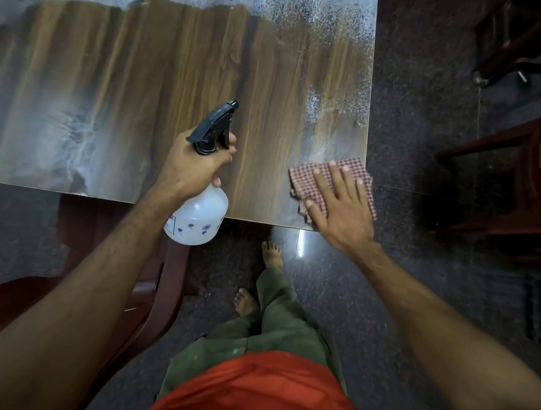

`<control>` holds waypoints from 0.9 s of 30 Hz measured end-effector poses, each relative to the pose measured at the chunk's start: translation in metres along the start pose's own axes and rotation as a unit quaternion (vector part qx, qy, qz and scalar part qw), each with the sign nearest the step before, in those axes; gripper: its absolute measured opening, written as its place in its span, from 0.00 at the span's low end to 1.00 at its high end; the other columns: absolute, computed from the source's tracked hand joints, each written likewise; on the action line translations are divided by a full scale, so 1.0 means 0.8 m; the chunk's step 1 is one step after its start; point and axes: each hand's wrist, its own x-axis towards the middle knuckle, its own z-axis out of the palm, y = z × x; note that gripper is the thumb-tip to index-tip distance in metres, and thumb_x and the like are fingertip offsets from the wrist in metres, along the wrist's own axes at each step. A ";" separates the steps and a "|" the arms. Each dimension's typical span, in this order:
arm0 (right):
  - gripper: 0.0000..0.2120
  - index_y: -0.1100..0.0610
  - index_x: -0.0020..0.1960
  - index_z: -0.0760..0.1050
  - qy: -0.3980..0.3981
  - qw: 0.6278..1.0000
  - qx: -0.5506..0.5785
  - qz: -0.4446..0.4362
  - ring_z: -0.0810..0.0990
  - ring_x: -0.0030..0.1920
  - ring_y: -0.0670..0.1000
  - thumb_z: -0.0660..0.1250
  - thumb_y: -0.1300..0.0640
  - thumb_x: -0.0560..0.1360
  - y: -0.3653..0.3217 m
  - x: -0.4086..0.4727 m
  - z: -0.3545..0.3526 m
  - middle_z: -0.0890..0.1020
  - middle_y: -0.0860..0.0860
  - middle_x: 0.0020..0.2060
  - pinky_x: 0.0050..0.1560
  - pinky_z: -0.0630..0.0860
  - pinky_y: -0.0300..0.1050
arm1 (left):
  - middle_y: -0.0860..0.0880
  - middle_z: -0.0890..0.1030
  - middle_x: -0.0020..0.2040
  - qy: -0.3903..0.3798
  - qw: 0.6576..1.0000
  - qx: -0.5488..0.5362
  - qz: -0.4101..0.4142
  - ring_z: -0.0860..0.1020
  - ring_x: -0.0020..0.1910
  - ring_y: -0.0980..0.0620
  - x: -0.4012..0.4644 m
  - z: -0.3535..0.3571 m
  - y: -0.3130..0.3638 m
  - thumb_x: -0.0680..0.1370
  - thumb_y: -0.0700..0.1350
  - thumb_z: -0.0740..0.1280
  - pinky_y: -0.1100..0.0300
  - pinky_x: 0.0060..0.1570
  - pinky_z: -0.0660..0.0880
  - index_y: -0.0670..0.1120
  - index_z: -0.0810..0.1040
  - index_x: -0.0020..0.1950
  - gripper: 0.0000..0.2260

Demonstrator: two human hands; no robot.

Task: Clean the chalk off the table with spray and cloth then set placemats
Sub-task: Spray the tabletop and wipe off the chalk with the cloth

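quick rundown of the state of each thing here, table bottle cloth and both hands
table: wiped bare in the middle, chalk left at far edge, left and right side
spray bottle: held upright over near edge, nozzle pointing away
cloth: folded, flat on near right corner, overhanging the edge
left hand: grips bottle neck
right hand: fingers straight, pressing cloth

Dark speckled stone floor (419, 120) surrounds the scene, with a bright reflection near the bare feet (272, 254). A maroon plastic chair (156, 279) stands at lower left; another maroon chair (535, 184) and dark furniture (526, 41) stand at right.
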 end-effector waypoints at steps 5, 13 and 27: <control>0.35 0.48 0.81 0.49 0.016 0.998 0.029 0.051 0.46 0.80 0.57 0.40 0.34 0.79 -0.046 0.031 -0.006 0.48 0.54 0.81 0.78 0.42 0.58 | 0.42 0.83 0.50 0.000 1.000 -0.002 -0.002 0.73 0.22 0.57 -0.012 -0.001 -0.003 0.75 0.32 0.65 0.64 0.31 0.76 0.42 0.79 0.54 0.10; 0.32 0.46 0.81 0.50 0.006 0.998 0.033 -0.050 0.48 0.80 0.54 0.44 0.35 0.81 -0.062 -0.033 0.015 0.52 0.52 0.81 0.79 0.45 0.55 | 0.45 0.83 0.49 -0.007 1.000 0.006 0.011 0.73 0.22 0.54 -0.010 0.000 0.003 0.75 0.34 0.66 0.57 0.39 0.77 0.48 0.79 0.50 0.10; 0.33 0.50 0.81 0.46 0.016 1.000 0.015 -0.005 0.46 0.80 0.56 0.43 0.35 0.81 -0.060 0.016 0.006 0.48 0.54 0.81 0.78 0.42 0.56 | 0.46 0.84 0.49 -0.007 1.000 0.012 0.020 0.73 0.22 0.53 -0.001 0.004 0.010 0.75 0.34 0.66 0.56 0.36 0.77 0.45 0.80 0.53 0.10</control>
